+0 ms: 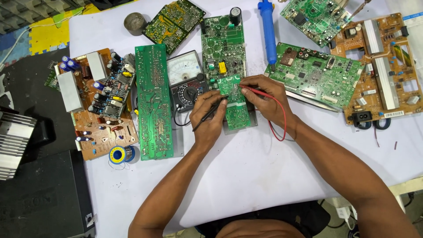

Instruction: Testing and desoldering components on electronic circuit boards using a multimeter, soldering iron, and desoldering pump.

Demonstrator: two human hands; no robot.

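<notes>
Two bare forearms enter from the bottom edge over the white table sheet [246,176]. Left hand [210,115] is closed in a pen grip around one thin black test probe [207,115]; right hand [264,99] is pinched on one slim red test probe [257,92], its red lead looping past the wrist. Both tips rest on one long narrow green circuit board [224,53] at table centre. One analogue multimeter with a white dial face [187,79] lies just left of it. Boards counted: five green, two brown. One blue desoldering pump [268,28], one solder spool [118,154].
</notes>
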